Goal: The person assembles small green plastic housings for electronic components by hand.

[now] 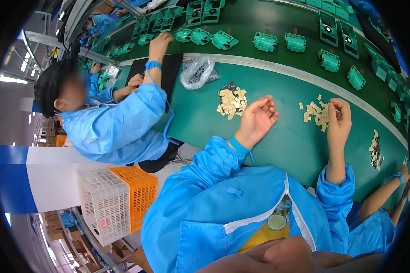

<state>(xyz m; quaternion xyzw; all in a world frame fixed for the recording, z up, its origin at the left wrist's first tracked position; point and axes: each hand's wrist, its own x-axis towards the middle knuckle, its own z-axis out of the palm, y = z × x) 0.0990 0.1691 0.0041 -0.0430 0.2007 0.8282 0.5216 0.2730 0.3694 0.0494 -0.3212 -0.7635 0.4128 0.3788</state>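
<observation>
Two tan chip piles (232,102) | left hand (258,119) beside | right hand (339,119) touching

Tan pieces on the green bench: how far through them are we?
Nothing looks finished. In hand: the right hand pinches at the small scatter of tan pieces. The left hand rests open, empty, beside the fuller tan pile. Left: both piles.

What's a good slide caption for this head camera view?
Left hand rests open beside tan pads; right hand fingers a second pile on the green bench.
</observation>
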